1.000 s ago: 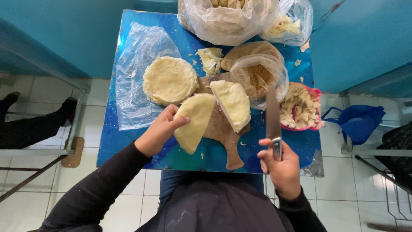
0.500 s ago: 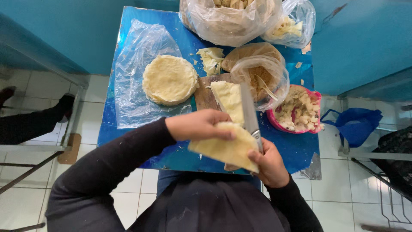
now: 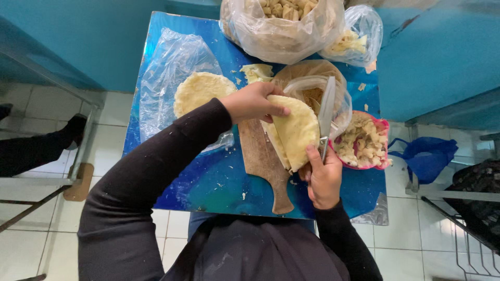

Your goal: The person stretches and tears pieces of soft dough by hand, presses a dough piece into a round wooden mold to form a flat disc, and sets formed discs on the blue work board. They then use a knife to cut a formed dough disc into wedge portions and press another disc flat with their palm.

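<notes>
My left hand holds a pale yellow half-round piece of cheese by its upper edge, lifted over the wooden cutting board. My right hand grips the handle of a large knife, its blade pointing away from me along the right edge of the piece, with the thumb against the cheese. Another flat piece lies under it on the board, mostly hidden. A whole round cheese rests on a clear plastic sheet to the left.
A pink bowl of cut chunks sits at the right. A plastic-lined round container stands behind the board. Two clear bags of pieces stand at the far edge of the blue table. A blue bag lies on the floor.
My left hand lifted the half-round piece off the board and carried it right. My right hand brought the knife in against it, and both now sit over the board's right side.
</notes>
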